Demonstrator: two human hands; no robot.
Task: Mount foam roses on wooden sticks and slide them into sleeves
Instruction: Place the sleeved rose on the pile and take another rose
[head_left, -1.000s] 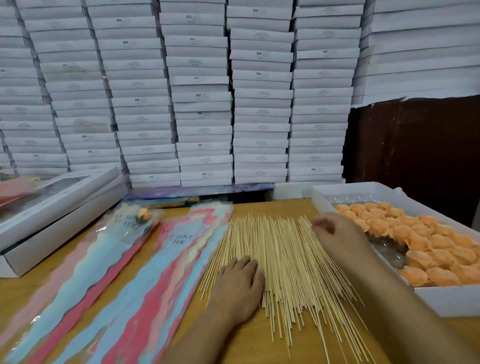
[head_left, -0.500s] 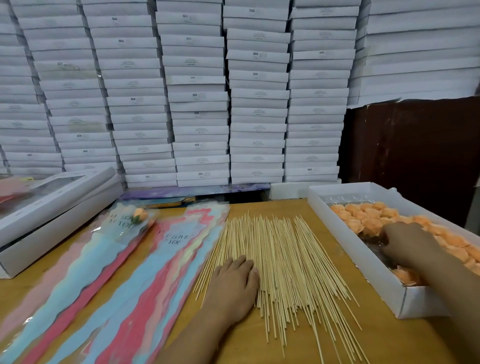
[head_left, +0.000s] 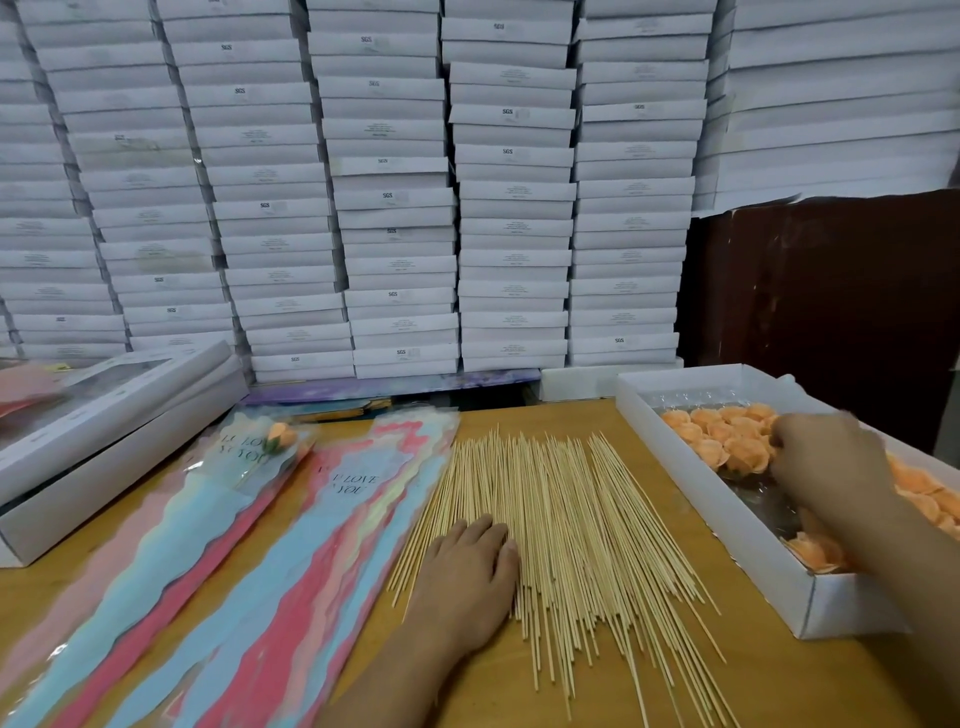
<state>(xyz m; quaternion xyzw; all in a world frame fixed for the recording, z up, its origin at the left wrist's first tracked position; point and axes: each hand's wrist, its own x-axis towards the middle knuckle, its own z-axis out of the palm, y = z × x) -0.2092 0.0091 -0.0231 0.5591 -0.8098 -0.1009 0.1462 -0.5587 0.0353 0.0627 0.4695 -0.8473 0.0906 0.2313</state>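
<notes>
The right hand (head_left: 826, 457) has moved from above the sticks (head_left: 561, 530) into the white box (head_left: 727, 525) at three o'clock, among the orange roses (head_left: 727, 441); whether it grips one I cannot tell. The left hand (head_left: 467, 577) stays flat on the sticks, fingers relaxed. Sleeves (head_left: 291, 545) lie at nine o'clock on the tabletop (head_left: 649, 426). A rose pick comes next.

"I LOVE YOU" is printed on the clear sleeves (head_left: 348, 486) near the tabletop's far left; "SGS" is marked on several stacked white boxes (head_left: 387, 196) behind.

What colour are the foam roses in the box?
Pale orange, peach-like: the roses show clearly in the head view.
</notes>
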